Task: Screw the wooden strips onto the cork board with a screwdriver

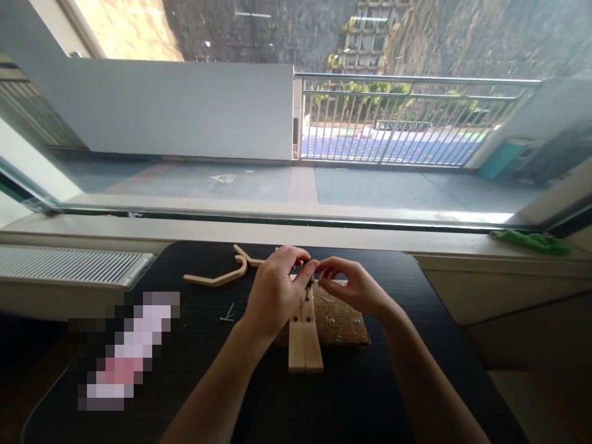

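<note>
My left hand [280, 287] is closed in a pinch over the upper end of two pale wooden pieces [305, 354] lying side by side, with dark holes in them. Its thumb and fingers meet around a small dark thing too hidden to name. Close by on the right, my right hand [351, 287] also pinches at that same spot, its fingertips nearly touching my left thumb. Beneath both lies a brown wooden board [345, 320] with many small holes and marks; the pale pieces rest on it and stick out past its near edge.
Bent wooden strips [215, 282] lie at the table's far left. Several thin screws or nails [227, 316] sit left of my left arm. A blurred-out item [134, 351] is on the black table [194, 382]. A radiator [74, 265] stands left; a green cloth [531, 242] lies on the sill.
</note>
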`<action>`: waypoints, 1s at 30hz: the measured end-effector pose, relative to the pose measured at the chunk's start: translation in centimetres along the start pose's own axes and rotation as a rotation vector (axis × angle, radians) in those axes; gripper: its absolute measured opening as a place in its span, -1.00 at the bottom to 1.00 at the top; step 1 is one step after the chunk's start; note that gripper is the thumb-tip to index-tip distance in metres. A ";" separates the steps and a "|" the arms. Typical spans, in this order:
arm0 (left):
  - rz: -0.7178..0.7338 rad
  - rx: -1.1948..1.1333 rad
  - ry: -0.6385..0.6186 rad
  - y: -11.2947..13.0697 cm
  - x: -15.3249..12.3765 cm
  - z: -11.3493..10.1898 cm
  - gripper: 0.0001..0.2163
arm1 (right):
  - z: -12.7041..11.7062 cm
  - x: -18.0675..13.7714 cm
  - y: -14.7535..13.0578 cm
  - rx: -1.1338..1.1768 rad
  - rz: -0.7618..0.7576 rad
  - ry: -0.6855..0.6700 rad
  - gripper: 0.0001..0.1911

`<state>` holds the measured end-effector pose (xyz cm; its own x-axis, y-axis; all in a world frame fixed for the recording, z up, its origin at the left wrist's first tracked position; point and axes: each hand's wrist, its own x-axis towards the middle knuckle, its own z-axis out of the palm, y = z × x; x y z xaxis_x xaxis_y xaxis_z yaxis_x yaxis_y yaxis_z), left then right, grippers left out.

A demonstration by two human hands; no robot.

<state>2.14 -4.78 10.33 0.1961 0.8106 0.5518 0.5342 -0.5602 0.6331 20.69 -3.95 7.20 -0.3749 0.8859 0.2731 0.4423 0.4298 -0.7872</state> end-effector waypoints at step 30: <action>0.114 0.247 -0.185 0.2 0.3 -1.0 -0.76 | 3.1 -1.4 2.4 -0.408 0.101 -0.013 -0.77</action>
<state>1.50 -4.84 11.14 0.4001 0.7748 0.4895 0.6789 -0.6093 0.4096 19.70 -4.66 3.20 -0.3225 0.9258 0.1970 0.7627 0.3774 -0.5252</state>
